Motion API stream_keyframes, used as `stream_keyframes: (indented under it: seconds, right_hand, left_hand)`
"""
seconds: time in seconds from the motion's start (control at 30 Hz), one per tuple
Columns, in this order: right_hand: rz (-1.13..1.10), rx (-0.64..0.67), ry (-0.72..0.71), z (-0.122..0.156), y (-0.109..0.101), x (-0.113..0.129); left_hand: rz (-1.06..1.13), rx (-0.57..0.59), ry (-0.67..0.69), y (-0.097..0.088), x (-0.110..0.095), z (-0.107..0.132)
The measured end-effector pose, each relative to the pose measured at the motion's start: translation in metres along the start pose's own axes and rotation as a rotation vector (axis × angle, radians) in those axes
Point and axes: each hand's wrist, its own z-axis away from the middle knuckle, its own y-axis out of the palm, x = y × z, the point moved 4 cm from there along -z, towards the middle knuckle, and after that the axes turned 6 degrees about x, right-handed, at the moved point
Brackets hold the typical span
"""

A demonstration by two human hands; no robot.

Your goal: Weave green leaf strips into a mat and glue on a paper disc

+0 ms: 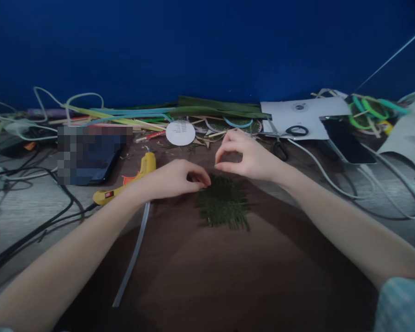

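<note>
A small dark green piece of leaf strips (224,203), fringed along its sides, lies flat on the brown work surface (207,272). At its upper left corner my left hand (178,179) has thumb and fingertips pinched together on the green strips. My right hand (247,154) hovers just above the piece's far edge, thumb and index finger brought together in a pinch; anything between those tips is too small to make out. Partly behind my left forearm lies a yellow glue gun (148,163), and a clear glue stick (133,258) extends toward me from beneath that arm.
Long green leaves (217,108), pipe cleaners and a white round card (180,133) line the back by a blue wall (207,46). Black-handled scissors (296,131) rest on white paper (307,110). A phone (349,140) with cables lies right; a dark device (102,159) lies left.
</note>
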Motion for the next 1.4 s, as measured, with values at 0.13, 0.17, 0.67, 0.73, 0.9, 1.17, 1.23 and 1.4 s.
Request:
stream_keyframes:
  seconds: [0.13, 0.17, 0.67, 0.73, 0.9, 1.17, 1.23, 1.4]
  right_hand:
    - [0.057, 0.127, -0.045, 0.001, 0.003, 0.001]
    - [0.057, 0.158, -0.047, 0.001, 0.004, 0.001]
    - [-0.177, 0.264, 0.316, 0.003, 0.011, -0.009]
    - [-0.228, 0.325, 0.331, 0.004, 0.014, -0.009]
    - [-0.225, 0.402, 0.284, 0.004, 0.018, -0.007]
    - [-0.093, 0.383, 0.272, 0.004, 0.024, -0.004]
    - [-0.090, 0.388, 0.271, 0.004, 0.024, -0.004]
    - [-0.079, 0.398, 0.275, 0.004, 0.024, -0.003]
  left_hand:
    - [-0.042, -0.017, -0.009, 0.002, -0.004, 0.001]
    - [-0.051, -0.018, -0.013, 0.003, -0.005, 0.001]
    - [-0.140, -0.135, 0.018, 0.012, -0.013, 0.000]
    - [-0.189, -0.162, 0.020, 0.013, -0.015, 0.000]
    - [-0.208, -0.190, 0.007, 0.013, -0.014, -0.001]
    - [-0.136, -0.186, -0.004, 0.008, -0.011, 0.000]
    - [-0.136, -0.183, -0.016, 0.008, -0.010, -0.001]
    - [-0.137, -0.218, -0.029, 0.011, -0.008, -0.002]
